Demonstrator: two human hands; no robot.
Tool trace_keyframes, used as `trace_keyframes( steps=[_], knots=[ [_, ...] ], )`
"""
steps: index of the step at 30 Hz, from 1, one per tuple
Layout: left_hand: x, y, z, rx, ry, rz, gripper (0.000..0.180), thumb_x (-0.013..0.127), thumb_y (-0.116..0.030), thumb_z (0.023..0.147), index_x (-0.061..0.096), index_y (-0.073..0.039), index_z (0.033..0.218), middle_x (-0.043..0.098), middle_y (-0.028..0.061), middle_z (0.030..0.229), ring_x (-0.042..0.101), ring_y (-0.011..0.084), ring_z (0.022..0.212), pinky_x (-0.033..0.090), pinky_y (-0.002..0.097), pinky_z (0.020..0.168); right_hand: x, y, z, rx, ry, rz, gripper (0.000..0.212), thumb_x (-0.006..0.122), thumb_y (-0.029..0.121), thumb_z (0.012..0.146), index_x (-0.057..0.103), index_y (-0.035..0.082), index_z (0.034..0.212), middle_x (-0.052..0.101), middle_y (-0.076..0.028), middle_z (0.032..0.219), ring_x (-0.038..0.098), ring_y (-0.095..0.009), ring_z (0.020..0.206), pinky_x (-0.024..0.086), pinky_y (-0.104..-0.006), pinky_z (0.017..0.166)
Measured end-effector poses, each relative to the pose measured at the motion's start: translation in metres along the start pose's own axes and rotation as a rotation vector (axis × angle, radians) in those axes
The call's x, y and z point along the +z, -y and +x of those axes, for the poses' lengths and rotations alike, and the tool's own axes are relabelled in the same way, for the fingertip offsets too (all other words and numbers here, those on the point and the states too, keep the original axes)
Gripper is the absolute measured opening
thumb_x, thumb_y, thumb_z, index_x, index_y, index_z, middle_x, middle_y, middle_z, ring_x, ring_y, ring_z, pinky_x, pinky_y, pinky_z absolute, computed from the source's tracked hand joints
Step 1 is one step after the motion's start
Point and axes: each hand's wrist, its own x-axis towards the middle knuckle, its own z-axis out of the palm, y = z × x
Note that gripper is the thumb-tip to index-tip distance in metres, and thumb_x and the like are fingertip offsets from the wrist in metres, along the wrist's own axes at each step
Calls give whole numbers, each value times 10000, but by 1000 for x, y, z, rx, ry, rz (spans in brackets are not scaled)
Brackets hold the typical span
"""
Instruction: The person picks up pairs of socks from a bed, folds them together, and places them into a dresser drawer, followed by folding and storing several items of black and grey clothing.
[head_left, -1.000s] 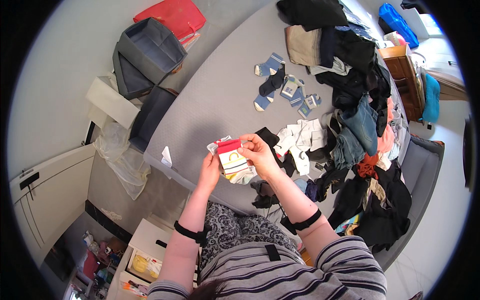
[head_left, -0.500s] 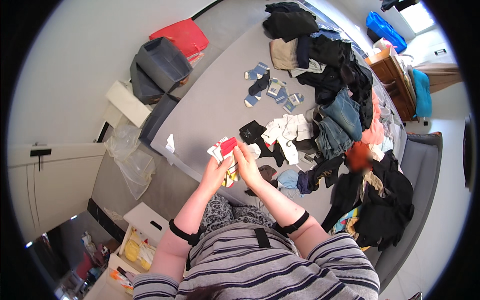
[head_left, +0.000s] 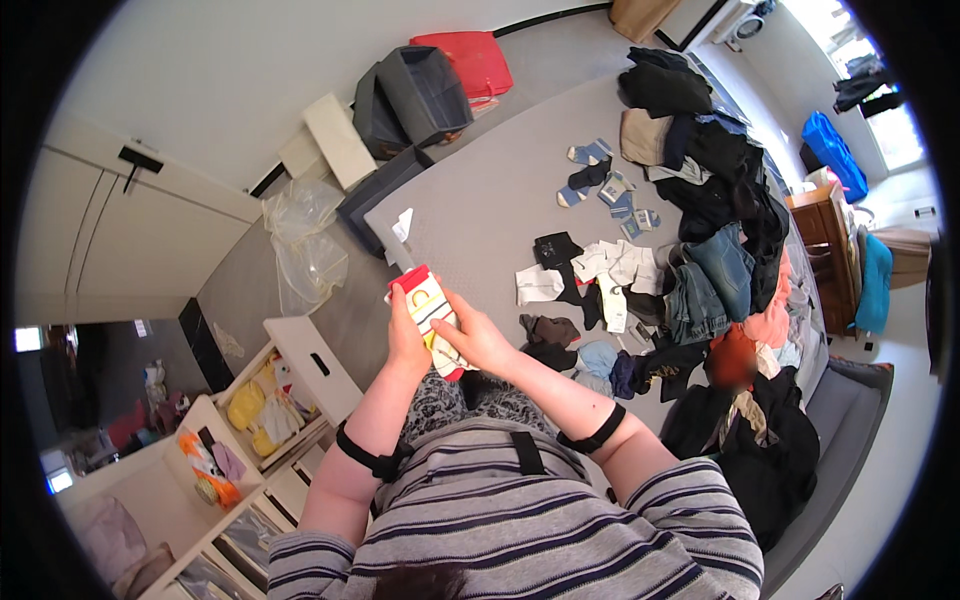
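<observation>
In front of my waist, a pair of white socks with red ends, dark stripes and a little yellow is stretched out flat between my hands. My left hand grips its left edge, and my right hand holds the right side with the thumb across it. Beyond them on the grey bed lie white socks, a folded black cloth and several blue-and-white socks. Brown socks and a light blue piece lie nearer to me.
Jeans and dark clothes are heaped along the bed's right side, ending at a grey headboard. Grey fabric bins and a red bag stand beyond the bed. An open drawer juts out at my lower left.
The view has turned left, showing more of the drawers. The bunched socks are now laid flat and lengthwise between my hands, and my right hand has moved lower along them.
</observation>
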Motion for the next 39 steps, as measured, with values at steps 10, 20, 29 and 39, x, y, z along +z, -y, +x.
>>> trace_keyframes(
  steps=[10,20,29,39],
  knots=[
    [28,33,8,7,-52,140,237,415,-196,812,435,-39,987,516,49,890,505,133,785,420,263,661,-42,15,12,-86,141,-394,514,483,127,708,277,16,1166,451,-208,1002,495,-336,846,400,-368,720],
    [-151,35,0,364,-534,558,264,445,-105,777,413,-5,1019,545,99,847,528,166,723,421,280,638,-54,2,15,-16,719,-474,416,508,149,715,387,42,1099,466,-144,992,525,-253,812,422,-323,698],
    [-184,34,-3,260,-685,972,453,494,-117,728,308,-30,1132,486,164,999,485,288,884,370,327,773,-86,11,13,197,627,-540,408,516,152,724,397,50,1102,491,-147,991,536,-214,804,421,-306,712],
    [-177,48,-6,328,-569,1970,726,591,-125,629,189,-154,1232,168,100,1266,210,280,1148,208,375,934,-99,18,5,172,556,-598,402,513,167,717,406,40,1084,502,-156,951,538,-247,794,421,-319,704]
  ],
)
